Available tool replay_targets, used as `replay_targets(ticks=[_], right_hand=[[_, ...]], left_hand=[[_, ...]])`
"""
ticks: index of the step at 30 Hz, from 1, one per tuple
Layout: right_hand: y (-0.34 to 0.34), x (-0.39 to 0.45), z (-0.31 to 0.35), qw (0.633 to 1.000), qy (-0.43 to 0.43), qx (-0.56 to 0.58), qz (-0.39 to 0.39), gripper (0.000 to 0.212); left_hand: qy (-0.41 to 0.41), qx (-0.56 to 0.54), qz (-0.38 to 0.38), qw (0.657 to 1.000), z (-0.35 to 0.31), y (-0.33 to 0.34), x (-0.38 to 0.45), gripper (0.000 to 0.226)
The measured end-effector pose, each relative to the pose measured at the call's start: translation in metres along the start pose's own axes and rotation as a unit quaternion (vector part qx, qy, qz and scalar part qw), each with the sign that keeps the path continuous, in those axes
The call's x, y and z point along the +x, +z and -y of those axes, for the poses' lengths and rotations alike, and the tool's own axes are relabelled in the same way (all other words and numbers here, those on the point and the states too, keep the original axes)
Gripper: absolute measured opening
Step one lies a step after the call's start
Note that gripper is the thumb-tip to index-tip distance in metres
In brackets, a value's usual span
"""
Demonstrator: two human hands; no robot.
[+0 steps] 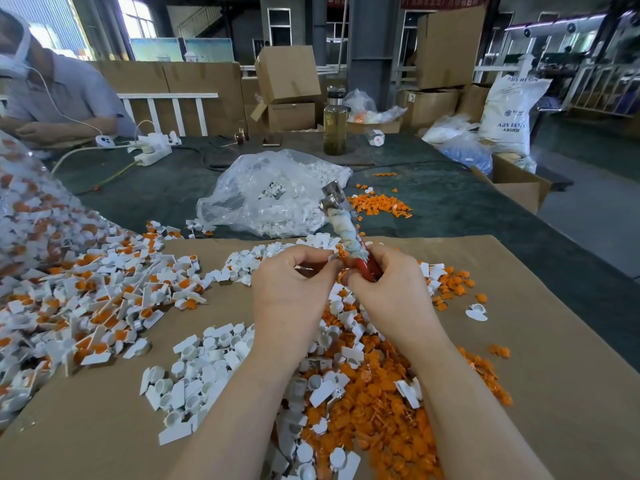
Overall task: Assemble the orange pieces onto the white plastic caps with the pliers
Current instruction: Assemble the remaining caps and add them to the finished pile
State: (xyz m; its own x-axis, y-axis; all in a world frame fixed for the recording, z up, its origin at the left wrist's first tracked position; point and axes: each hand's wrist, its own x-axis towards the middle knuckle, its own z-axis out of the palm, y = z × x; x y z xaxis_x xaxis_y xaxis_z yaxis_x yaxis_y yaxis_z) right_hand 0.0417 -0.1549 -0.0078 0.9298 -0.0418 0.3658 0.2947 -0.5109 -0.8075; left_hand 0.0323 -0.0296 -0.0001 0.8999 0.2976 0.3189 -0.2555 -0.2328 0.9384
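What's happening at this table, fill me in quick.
A person is fitting orange pieces onto white plastic caps over a cardboard sheet. The right hand grips the red-handled pliers, head pointing up and away. The left hand pinches a white cap against them. Assembled caps are piled to the left; a clear bag of white caps sits behind.

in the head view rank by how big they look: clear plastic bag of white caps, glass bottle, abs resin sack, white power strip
1. clear plastic bag of white caps
2. ABS resin sack, though it sits farther back, so its true size is unsure
3. glass bottle
4. white power strip
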Motion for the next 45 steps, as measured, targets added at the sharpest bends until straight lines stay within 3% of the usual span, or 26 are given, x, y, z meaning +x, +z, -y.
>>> replay_targets(ticks=[5, 9, 14, 19, 26, 29, 32, 36, 40, 45], right_hand=[[-0.011, -0.002, 0.005, 0.989, 0.056, 0.114, 0.079, 0.01], [-0.023, -0.002, 0.002, 0.978, 0.086, 0.101, 0.159, 0.03], [-0.028, -0.003, -0.002, 0.965, 0.093, 0.093, 0.229, 0.035], [-0.027, -0.005, 0.001, 0.957, 0.077, 0.058, 0.275, 0.048], [-0.024, -0.005, -0.001, 0.949, 0.086, 0.059, 0.297, 0.047], [-0.019, -0.004, -0.002, 0.963, 0.074, 0.064, 0.251, 0.036], [-0.009, -0.003, 0.0, 0.986, 0.051, 0.103, 0.121, 0.021], [-0.001, -0.003, 0.004, 0.992, 0.009, 0.129, -0.008, 0.016], [0.004, -0.002, 0.006, 0.989, -0.004, 0.139, -0.055, 0.01], [0.006, -0.001, 0.006, 0.993, -0.003, 0.108, -0.057, 0.013]], left_hand=[[-0.059, -0.093, -0.002, 0.994, 0.004, -0.004, 0.005, 0.012], [-0.09, -0.208, -0.006, 0.974, 0.001, -0.008, 0.008, 0.009], [-0.102, -0.285, -0.02, 0.953, -0.002, -0.012, 0.01, 0.009], [-0.093, -0.298, -0.029, 0.949, -0.002, -0.015, 0.013, 0.007], [-0.09, -0.285, -0.038, 0.954, -0.001, -0.016, 0.015, 0.008], [-0.081, -0.263, -0.054, 0.96, 0.0, -0.016, 0.015, 0.011], [-0.058, -0.196, -0.072, 0.976, 0.003, -0.013, 0.013, 0.013], [-0.018, -0.084, -0.063, 0.994, 0.004, -0.003, 0.005, 0.01], [0.0, -0.052, -0.042, 0.998, 0.002, 0.003, -0.002, 0.009], [0.005, -0.039, -0.045, 0.998, 0.0, 0.005, -0.004, 0.008]])
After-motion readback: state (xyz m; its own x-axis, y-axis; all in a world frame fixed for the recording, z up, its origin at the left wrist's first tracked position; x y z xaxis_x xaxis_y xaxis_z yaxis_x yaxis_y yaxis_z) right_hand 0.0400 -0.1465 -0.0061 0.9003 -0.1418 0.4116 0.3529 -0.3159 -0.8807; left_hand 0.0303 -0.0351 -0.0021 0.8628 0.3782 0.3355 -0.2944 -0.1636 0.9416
